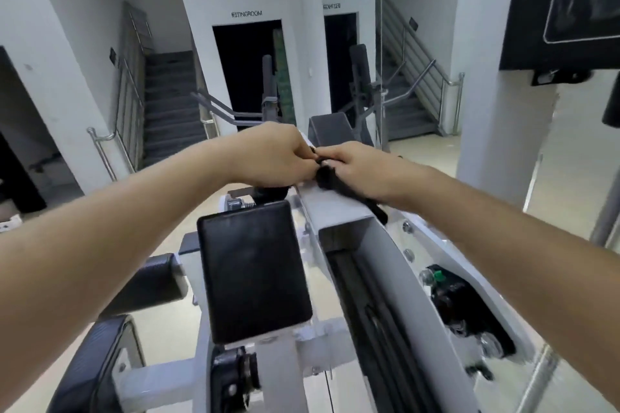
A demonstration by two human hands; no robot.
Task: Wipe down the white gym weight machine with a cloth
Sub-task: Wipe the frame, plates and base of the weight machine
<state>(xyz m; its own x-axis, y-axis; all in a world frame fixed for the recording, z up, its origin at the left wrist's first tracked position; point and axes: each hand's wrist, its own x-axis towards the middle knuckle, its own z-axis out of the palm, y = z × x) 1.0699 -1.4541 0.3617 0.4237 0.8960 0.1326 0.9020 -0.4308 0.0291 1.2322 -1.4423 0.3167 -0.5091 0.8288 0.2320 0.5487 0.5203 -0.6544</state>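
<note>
The white gym weight machine fills the lower middle, with a white top beam running away from me and a black pad in front. A black cloth lies bunched on the beam's top. My right hand rests on the cloth and grips it, a strip of it trailing toward me. My left hand meets it from the left, fingers pinched on the cloth's far end. Most of the cloth is hidden under both hands.
A black cable channel runs inside the open frame. Black seat pads sit lower left. A large mirror ahead reflects the stairs; a staircase with steel rails rises at the left. A white pillar stands right.
</note>
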